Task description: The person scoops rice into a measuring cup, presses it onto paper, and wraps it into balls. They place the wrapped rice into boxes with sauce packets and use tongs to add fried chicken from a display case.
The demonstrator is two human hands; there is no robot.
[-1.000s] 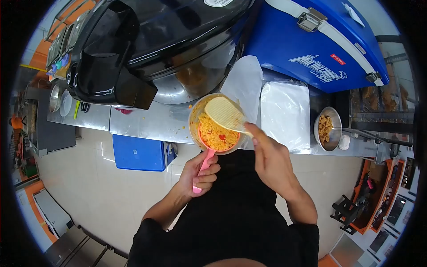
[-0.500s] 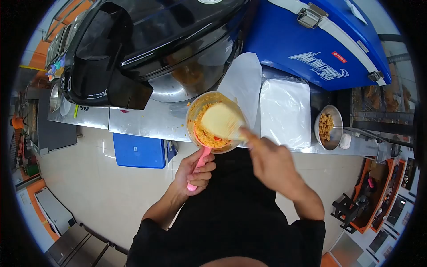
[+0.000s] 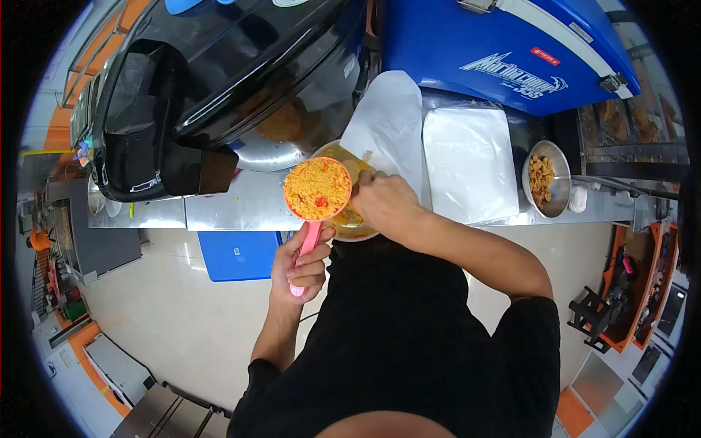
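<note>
My left hand (image 3: 301,269) is wrapped round the pink handle of a scoop (image 3: 312,235). Yellow fried rice (image 3: 318,186) with red bits fills the scoop to a mound. Behind and right of it, partly covered, is a bowl (image 3: 356,165) with some rice low inside. My right hand (image 3: 388,206) reaches over that bowl, fingers closed. A small pale end of the rice paddle (image 3: 367,155) shows just above those fingers; its blade is hidden.
A large black cooker (image 3: 241,87) stands at the back left, a blue cooler box (image 3: 496,58) at the back right. White paper (image 3: 391,117), plastic sheets (image 3: 467,168) and a metal bowl of brown pieces (image 3: 558,196) lie along the steel counter (image 3: 255,197).
The scoop has risen out of the bowl full of rice and moved left. The paddle, earlier over the rice, is now mostly hidden; my right hand has moved left and up over the bowl.
</note>
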